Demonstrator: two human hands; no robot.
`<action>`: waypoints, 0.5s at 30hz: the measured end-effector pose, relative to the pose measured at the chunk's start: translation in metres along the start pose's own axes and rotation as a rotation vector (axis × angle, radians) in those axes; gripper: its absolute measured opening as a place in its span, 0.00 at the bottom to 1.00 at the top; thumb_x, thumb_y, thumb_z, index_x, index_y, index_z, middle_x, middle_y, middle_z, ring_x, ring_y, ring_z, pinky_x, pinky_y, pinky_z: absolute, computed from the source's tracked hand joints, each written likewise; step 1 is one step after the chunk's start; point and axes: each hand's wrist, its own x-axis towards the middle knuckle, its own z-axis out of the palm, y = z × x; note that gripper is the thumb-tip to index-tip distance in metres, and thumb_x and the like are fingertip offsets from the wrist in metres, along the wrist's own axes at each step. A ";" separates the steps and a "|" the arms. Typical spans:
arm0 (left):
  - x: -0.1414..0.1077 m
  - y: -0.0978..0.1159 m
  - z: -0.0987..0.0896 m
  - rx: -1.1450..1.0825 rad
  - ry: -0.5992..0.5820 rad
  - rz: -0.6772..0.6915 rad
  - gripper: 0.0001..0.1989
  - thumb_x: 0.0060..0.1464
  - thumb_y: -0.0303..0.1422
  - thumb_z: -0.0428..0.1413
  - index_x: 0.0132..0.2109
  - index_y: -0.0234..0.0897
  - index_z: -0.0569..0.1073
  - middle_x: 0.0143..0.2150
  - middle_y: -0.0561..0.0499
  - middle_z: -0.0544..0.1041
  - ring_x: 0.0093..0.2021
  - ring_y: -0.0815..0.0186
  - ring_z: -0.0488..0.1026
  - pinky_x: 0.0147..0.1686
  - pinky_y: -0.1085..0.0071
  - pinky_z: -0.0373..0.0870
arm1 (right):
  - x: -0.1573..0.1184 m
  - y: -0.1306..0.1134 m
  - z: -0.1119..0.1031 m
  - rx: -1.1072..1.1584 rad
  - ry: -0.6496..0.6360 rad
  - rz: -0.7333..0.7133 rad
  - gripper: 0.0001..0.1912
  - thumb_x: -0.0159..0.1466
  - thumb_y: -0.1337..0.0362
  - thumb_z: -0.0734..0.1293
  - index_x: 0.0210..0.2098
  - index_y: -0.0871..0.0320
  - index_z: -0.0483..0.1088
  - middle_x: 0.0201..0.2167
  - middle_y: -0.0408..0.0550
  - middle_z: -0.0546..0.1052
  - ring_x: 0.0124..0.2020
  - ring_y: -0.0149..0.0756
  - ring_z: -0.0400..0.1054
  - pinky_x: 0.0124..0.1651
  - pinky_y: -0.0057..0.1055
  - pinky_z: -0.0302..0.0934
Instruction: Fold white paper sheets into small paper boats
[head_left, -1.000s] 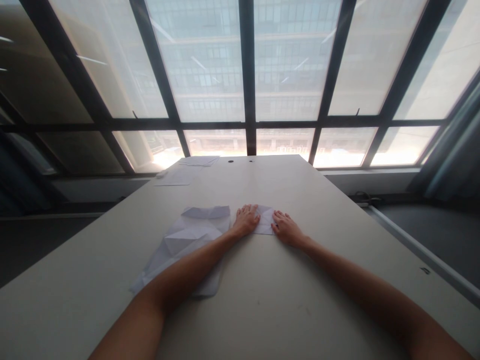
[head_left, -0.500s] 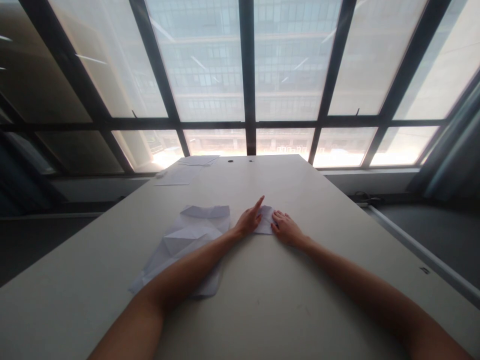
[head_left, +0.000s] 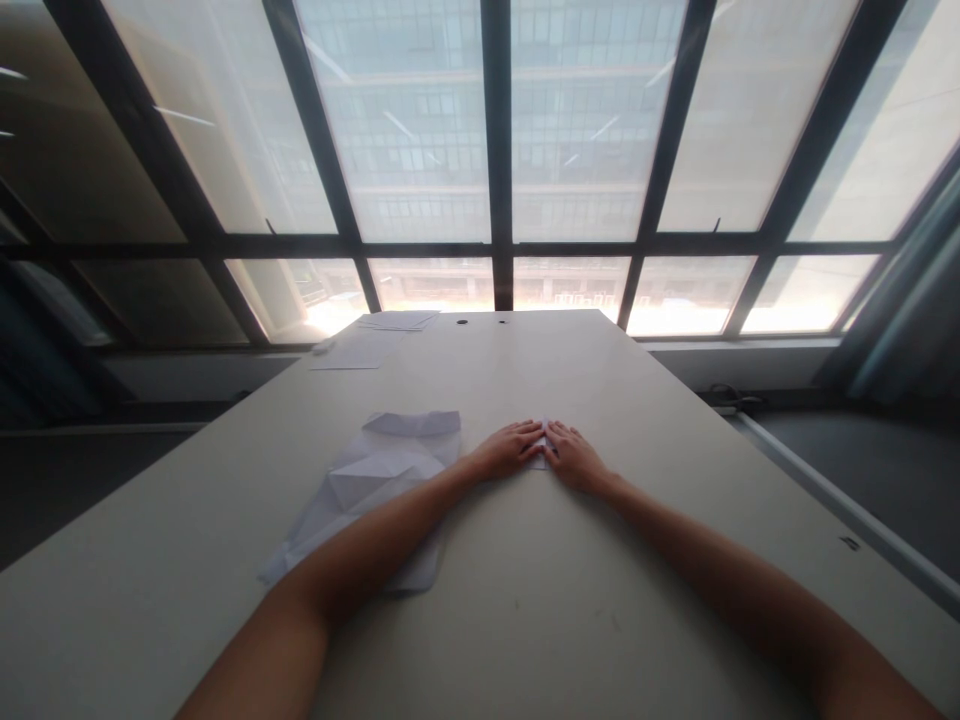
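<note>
Your left hand (head_left: 511, 450) lies palm down, fingers stretched out straight and close together, tips on the small paper (head_left: 538, 463); your right hand (head_left: 576, 458) meets it from the other side, flattened too, fingertips nearly touching the left's. Neither is wrapped round anything – the paper looks pinned to the table (head_left: 525, 570) rather than gripped, though most of it is hidden under your fingers. Only a pale sliver shows between the hands, near the middle of the table's width. Likely reason for the hold: pressure from both sides keeps a light, thin thing from sliding or lifting.

Creased sheet (head_left: 394, 465) lies just to the left, far edge turned in a band; probably put there to leave the middle for both hands. Your left forearm (head_left: 375, 550) crosses over it – cannot tell if they touch – so that sheet is the nearest thing in the way. Loose papers (head_left: 349, 352) sit at the far left corner, well apart from you. Two dark holes (head_left: 462, 322) near the far edge, tall windows (head_left: 420, 130) beyond, curtain (head_left: 911, 300) off to the right
</note>
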 end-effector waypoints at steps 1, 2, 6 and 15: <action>0.000 0.000 0.001 -0.001 0.001 -0.002 0.23 0.70 0.40 0.45 0.68 0.42 0.63 0.69 0.45 0.63 0.70 0.61 0.57 0.69 0.60 0.52 | 0.000 0.000 -0.001 -0.003 0.001 -0.003 0.30 0.72 0.57 0.54 0.69 0.65 0.57 0.69 0.59 0.58 0.70 0.43 0.49 0.71 0.40 0.40; 0.001 0.000 0.001 -0.002 0.002 -0.006 0.23 0.70 0.41 0.45 0.68 0.42 0.63 0.69 0.45 0.63 0.70 0.62 0.57 0.69 0.60 0.52 | 0.000 0.000 -0.002 -0.005 0.003 -0.008 0.29 0.72 0.57 0.54 0.68 0.65 0.58 0.69 0.58 0.59 0.70 0.43 0.50 0.71 0.40 0.41; 0.001 -0.001 0.003 0.008 -0.003 -0.037 0.22 0.71 0.39 0.43 0.67 0.41 0.64 0.69 0.46 0.63 0.70 0.62 0.57 0.69 0.58 0.52 | 0.000 0.000 -0.005 0.005 0.021 -0.026 0.26 0.73 0.58 0.53 0.64 0.61 0.65 0.67 0.55 0.62 0.69 0.42 0.53 0.70 0.40 0.43; -0.002 -0.004 0.007 0.078 -0.015 -0.162 0.24 0.67 0.34 0.46 0.68 0.38 0.62 0.70 0.44 0.60 0.70 0.58 0.56 0.68 0.55 0.53 | -0.001 0.002 -0.008 0.016 0.085 0.006 0.18 0.70 0.60 0.58 0.52 0.53 0.76 0.61 0.49 0.71 0.63 0.39 0.63 0.66 0.34 0.52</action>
